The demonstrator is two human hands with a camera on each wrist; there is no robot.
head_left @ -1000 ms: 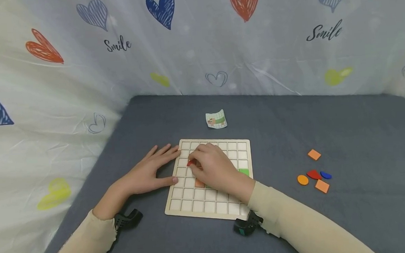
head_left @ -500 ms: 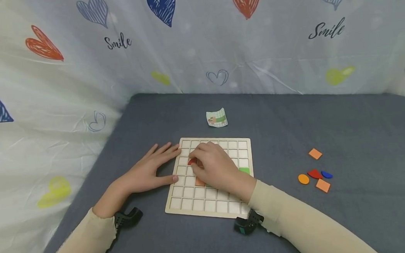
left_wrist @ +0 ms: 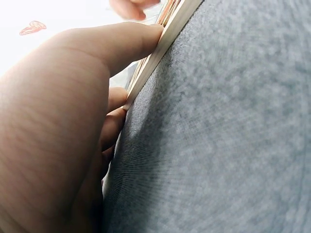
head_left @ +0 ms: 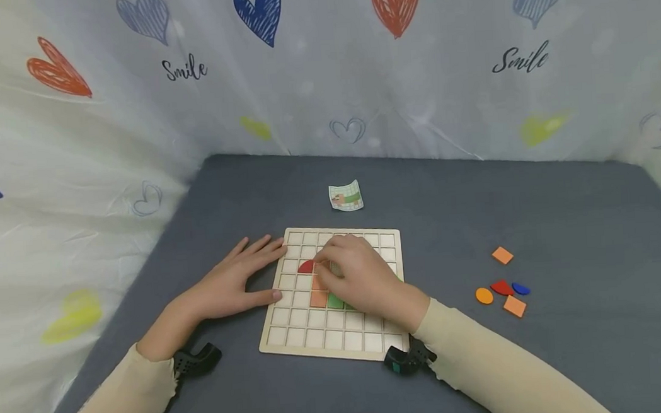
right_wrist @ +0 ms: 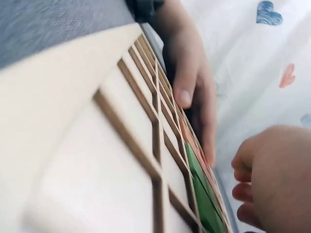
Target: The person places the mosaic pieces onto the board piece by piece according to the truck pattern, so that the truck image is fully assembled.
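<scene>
A pale wooden grid board (head_left: 322, 356) lies on the grey cloth. In one of its cells toward the upper left sits a red rounded piece (head_left: 305, 267). My right hand (head_left: 363, 280) is over the board just right of that piece, fingers loosely bent, nothing visible between thumb and forefinger. Orange tiles (head_left: 318, 299) and green tiles (head_left: 334, 301) fill cells below and partly under this hand, which hides some of them. My left hand (head_left: 222, 286) is spread beside the board, its thumb (left_wrist: 141, 41) and fingertips touching the left edge.
To the right lie loose pieces: orange squares (head_left: 515, 306), an orange disc (head_left: 484, 295), a red piece (head_left: 501, 287) and a blue one (head_left: 520, 288). Behind the board rests a small picture card (head_left: 346, 197). A printed curtain (head_left: 300, 76) hangs at the back and left.
My right hand has let go of the red piece and drawn slightly right, leaving it in its cell. The left hand keeps its place at the board. The head view has shifted a little.
</scene>
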